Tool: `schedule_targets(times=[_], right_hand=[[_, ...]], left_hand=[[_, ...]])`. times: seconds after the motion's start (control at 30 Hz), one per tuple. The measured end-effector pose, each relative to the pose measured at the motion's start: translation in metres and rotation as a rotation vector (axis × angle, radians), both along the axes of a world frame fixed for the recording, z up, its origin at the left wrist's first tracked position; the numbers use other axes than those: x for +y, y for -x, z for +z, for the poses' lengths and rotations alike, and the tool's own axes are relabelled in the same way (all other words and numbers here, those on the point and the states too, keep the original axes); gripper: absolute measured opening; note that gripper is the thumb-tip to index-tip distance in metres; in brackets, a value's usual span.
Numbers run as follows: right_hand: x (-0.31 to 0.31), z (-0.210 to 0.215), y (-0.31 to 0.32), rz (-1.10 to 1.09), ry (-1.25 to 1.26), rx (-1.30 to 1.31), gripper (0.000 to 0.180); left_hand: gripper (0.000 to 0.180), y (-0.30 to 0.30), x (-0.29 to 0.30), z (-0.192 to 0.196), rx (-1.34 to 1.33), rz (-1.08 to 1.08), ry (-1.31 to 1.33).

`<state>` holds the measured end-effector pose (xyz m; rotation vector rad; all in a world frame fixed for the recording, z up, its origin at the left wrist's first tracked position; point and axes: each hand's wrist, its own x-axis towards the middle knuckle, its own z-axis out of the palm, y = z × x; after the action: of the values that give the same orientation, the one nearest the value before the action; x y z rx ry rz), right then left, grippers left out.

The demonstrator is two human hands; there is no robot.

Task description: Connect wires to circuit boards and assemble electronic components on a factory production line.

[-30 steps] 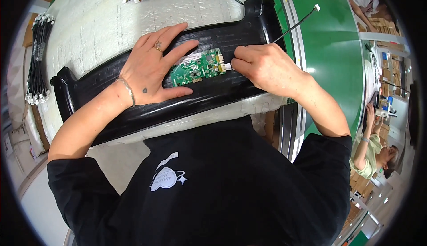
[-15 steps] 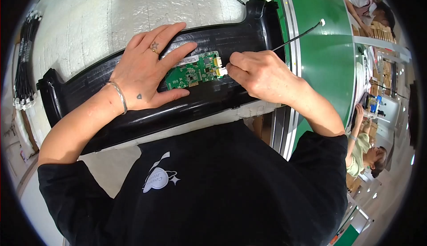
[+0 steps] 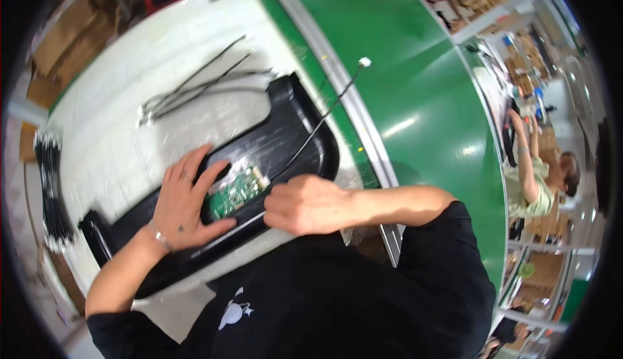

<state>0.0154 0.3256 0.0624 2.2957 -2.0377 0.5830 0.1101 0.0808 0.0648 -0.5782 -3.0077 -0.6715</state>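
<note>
A long black plastic housing (image 3: 295,119) with raised ends lies tilted across the padded work surface. In its middle sits a green circuit board (image 3: 235,193), slightly blurred. My left hand (image 3: 185,203) is open, fingers spread around the board's left end and pressing on the housing. My right hand (image 3: 302,204) is closed, knuckles up, beside the board's right end at the housing's near edge; what its fingers grip is hidden. From the board's connector end a thin black cable (image 3: 318,125) runs up to a loose white plug (image 3: 365,62) over the green surface.
Several black cables (image 3: 195,89) with white plugs lie beyond the housing on the white padding (image 3: 123,99). A thick cable bundle (image 3: 55,190) hangs at the far left. A metal rail (image 3: 324,54) borders the green belt (image 3: 402,99). A co-worker (image 3: 535,180) works at the right.
The view has turned and widened, so the housing appears lower and more tilted. My right hand has shifted from the board's connector to just below it. My left hand stays spread by the board.
</note>
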Motion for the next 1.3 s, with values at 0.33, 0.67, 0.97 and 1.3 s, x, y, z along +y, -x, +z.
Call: schedule_targets(times=[0.33, 0.67, 0.97, 1.3], right_hand=[[0.098, 0.040, 0.078, -0.767, 0.311, 0.236, 0.025], [0.210, -0.016, 0.246, -1.572, -0.034, 0.386, 0.031], [-0.020, 0.001, 0.169, -0.792, 0.566, -0.032, 0.038], [-0.115, -0.049, 0.092, -0.546, 0.476, -0.136, 0.033]], left_hand=[[0.052, 0.005, 0.005, 0.139, 0.249, -0.171, -0.116], [0.049, 0.032, 0.037, 0.028, 0.081, -0.247, -0.202], [0.059, 0.098, 0.007, -0.021, 0.435, 0.214, 0.161], [0.033, 0.111, -0.033, -0.040, 0.338, 0.313, 0.080]])
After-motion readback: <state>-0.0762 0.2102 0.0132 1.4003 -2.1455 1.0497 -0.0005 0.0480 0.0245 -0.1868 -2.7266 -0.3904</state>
